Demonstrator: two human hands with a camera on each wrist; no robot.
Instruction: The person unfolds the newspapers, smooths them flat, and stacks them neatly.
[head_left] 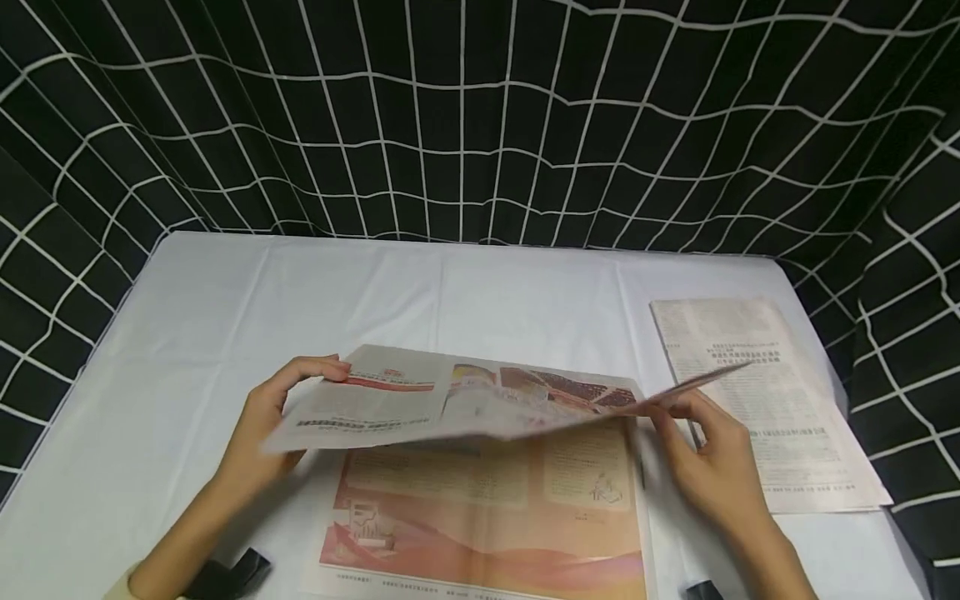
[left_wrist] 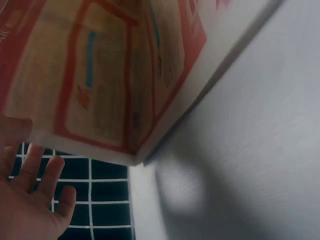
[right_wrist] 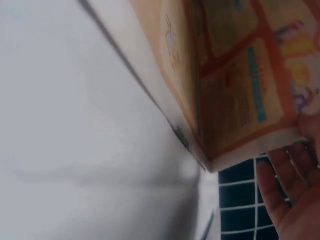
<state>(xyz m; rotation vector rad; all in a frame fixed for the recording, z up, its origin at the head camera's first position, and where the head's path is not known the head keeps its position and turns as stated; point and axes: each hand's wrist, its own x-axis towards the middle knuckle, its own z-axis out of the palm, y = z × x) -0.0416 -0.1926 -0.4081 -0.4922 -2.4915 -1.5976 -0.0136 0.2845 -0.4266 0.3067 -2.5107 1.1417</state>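
A newspaper lies in front of me, its lower page (head_left: 487,533) printed in orange and pink. Its upper sheet (head_left: 397,408) is raised and bowed above that page. My left hand (head_left: 255,425) pinches the sheet's left edge between thumb and fingers. At the opposite edge, my right hand (head_left: 712,454) pinches the sheet, whose right corner tilts upward. The left wrist view shows the sheet's red-framed underside (left_wrist: 100,85) over my left hand (left_wrist: 35,210), several fingers spread below the edge. Likewise, the right wrist view has the orange-framed underside (right_wrist: 235,95) above my right hand (right_wrist: 297,195).
Another folded newspaper (head_left: 795,458) lies at the table's right side. A white cloth (head_left: 525,292) covers the table. Dark netted fabric (head_left: 450,125) with white grid lines rises behind and beside it. Black straps (head_left: 228,575) show near the wrists.
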